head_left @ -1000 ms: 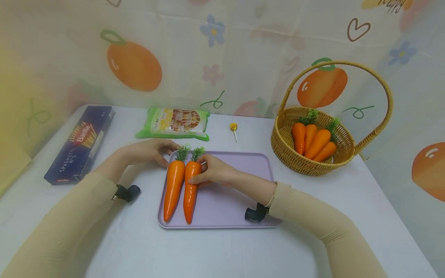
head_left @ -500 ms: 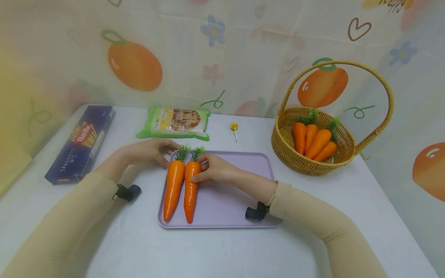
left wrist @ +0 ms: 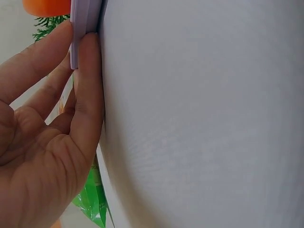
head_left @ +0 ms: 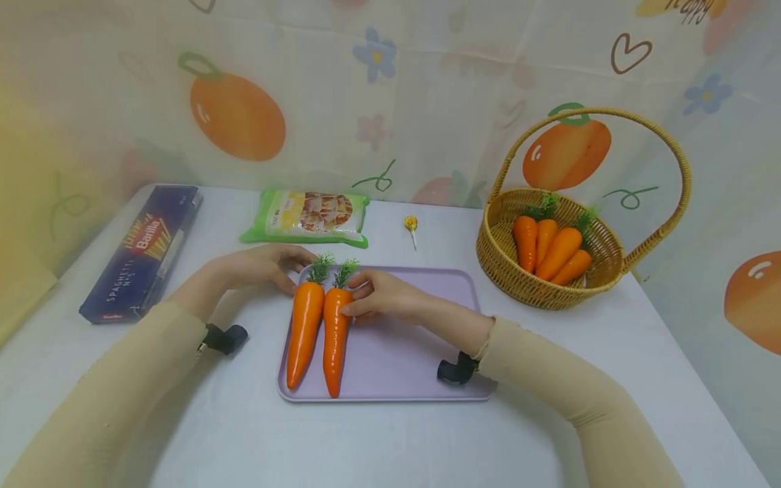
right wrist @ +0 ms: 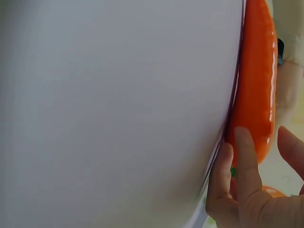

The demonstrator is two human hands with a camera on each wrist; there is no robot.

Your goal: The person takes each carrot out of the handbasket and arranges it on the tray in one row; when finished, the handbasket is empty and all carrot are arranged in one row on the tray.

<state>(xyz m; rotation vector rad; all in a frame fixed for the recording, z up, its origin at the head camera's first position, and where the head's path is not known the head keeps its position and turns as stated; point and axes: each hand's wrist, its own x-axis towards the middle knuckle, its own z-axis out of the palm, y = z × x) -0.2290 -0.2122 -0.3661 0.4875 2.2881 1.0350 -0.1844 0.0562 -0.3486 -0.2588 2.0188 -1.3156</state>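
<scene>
Two orange toy carrots with feathery green tops lie side by side on the left part of a lilac tray [head_left: 415,379], tips toward me. My left hand [head_left: 268,264] is at the tray's upper left corner, pinching its rim with fingers on both faces, as the left wrist view shows. My right hand [head_left: 384,298] is at the top of the right carrot [head_left: 335,339]; in the right wrist view a fingertip [right wrist: 243,135] touches it, while the thumb [right wrist: 290,147] stands apart. The left carrot [head_left: 305,332] has neither hand on it.
A wicker basket [head_left: 518,288] with a tall handle holds several smaller carrots at the right. Behind the tray are a green food packet [head_left: 305,217] and a yellow lollipop [head_left: 411,224]. A blue spaghetti box [head_left: 143,257] lies at the left. A printed curtain hangs behind.
The right carrot has shifted slightly toward me, its top tilting a little. My right hand has drawn slightly right, its thumb now at the carrot's edge. My left hand has stayed put.
</scene>
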